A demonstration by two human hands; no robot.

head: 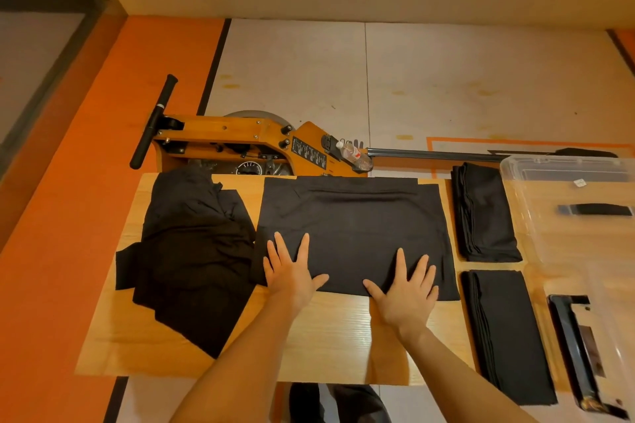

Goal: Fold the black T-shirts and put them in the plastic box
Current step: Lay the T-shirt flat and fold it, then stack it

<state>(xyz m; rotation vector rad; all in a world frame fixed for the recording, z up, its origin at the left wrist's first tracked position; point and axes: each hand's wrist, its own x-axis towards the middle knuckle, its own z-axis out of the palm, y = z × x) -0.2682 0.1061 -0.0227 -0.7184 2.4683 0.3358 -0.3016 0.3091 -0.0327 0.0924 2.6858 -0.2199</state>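
Both hands lie flat, fingers spread and straight, on the near edge of the half-folded T-shirt (354, 233) at the middle of the wooden table (343, 336) — the left hand (292, 275) at about 8 o'clock on the cloth, the right hand (405, 292) at about 5 o'clock. Neither grips anything; they press and smooth.

That shirt looks to have its sleeves already turned in, making a wide rectangle, so by my reading at least one more fold is due before it matches the finished ones.

At 3 o'clock from it sit two folded stacks: the far stack (484, 213) at roughly 2 o'clock and the near stack (508, 333) at roughly 4 o'clock, both still on the table. Further out at 3 o'clock stands the clear plastic box (567, 168), and no black cloth shows inside it — the putting-away seems not yet begun.

At 9 o'clock a rumpled heap of unfolded shirts (192, 251) waits, how many I cannot tell. So the job appears somewhere near its middle.
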